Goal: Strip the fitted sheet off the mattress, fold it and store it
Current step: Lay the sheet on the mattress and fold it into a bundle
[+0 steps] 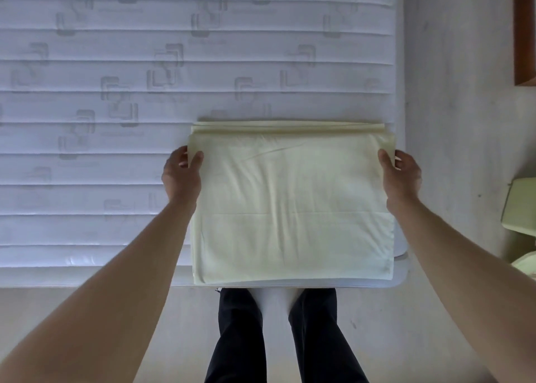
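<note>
— What takes up most of the view?

— The bare quilted mattress, white with grey square marks, no sheet on it. Beside it, pale floor.

— And the sheet?

— The pale yellow fitted sheet lies folded into a rectangle on the mattress's near right corner, its near edge at the mattress edge, with a thicker folded band along its far side.

— What else is around?

— Dark trouser legs below the mattress edge. A brown wooden piece at the upper right, and more pale green cloth at the right edge, apart from the bed.

— The hands?

— The left hand pinches the sheet's far left corner, thumb on top, fingers curled under. The right hand grips the far right corner likewise. Nothing lies on the sheet.
</note>
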